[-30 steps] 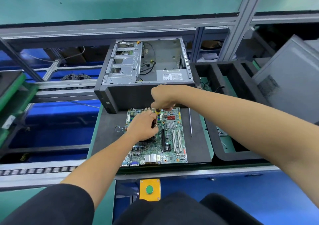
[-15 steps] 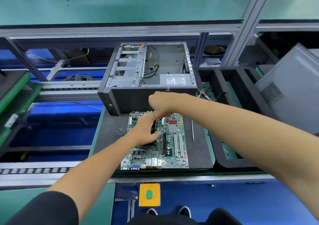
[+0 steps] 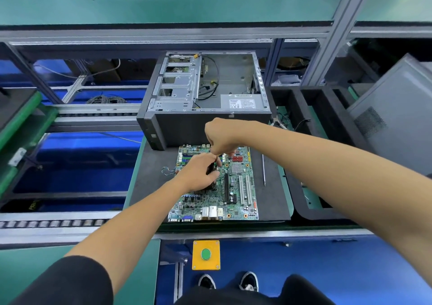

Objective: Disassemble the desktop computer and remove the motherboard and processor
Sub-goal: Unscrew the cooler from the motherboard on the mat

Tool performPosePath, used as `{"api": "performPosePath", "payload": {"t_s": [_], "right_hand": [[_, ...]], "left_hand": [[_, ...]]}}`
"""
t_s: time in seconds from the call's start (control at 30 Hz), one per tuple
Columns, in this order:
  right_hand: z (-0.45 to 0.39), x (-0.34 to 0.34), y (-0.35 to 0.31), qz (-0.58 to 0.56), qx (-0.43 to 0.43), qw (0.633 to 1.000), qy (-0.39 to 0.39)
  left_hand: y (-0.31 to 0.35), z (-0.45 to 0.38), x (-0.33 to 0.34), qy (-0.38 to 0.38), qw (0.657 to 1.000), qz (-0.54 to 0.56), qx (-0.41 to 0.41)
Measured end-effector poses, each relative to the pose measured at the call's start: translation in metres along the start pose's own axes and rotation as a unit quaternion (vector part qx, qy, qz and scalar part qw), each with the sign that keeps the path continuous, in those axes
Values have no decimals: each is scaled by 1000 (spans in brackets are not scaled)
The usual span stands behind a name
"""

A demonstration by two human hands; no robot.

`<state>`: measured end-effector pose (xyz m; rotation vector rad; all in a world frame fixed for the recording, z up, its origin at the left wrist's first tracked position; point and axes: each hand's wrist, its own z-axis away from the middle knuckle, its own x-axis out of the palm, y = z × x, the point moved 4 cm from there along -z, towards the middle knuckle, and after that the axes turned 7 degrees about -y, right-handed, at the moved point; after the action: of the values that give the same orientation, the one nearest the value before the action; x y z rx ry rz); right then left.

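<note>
A green motherboard (image 3: 236, 188) lies flat on a black mat (image 3: 152, 188) in front of the opened, emptied computer case (image 3: 187, 129). My left hand (image 3: 198, 173) grips the black cooler (image 3: 213, 169) that sits over the processor area near the board's middle left. My right hand (image 3: 222, 136) hovers above the board's far edge. Its fingers are curled into a fist round a screwdriver, whose thin shaft (image 3: 219, 161) points down at the cooler. The processor itself is hidden under the cooler and my left hand.
A long thin metal tool (image 3: 263, 169) lies on the mat right of the board. Black foam trays (image 3: 301, 108) and a grey side panel (image 3: 397, 117) stand to the right. A yellow box with a green button (image 3: 205, 254) is below the bench edge.
The yellow screwdriver handle that showed under my right fist is now hidden. Both hands stay at the cooler while the view has pulled back and up a little.
</note>
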<state>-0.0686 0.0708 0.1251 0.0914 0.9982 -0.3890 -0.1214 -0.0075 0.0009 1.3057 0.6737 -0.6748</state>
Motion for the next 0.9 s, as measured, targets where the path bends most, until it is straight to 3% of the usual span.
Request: {"api": "performPosePath", "payload": {"t_s": [0.5,0.9], "right_hand": [[18,12,-9,-36,-17,999,-20],[17,12,-12,-50,-23,998,-18]], "left_hand": [[13,9,2,8,991,-125,52],[15,10,2,15,994,-91,60]]}}
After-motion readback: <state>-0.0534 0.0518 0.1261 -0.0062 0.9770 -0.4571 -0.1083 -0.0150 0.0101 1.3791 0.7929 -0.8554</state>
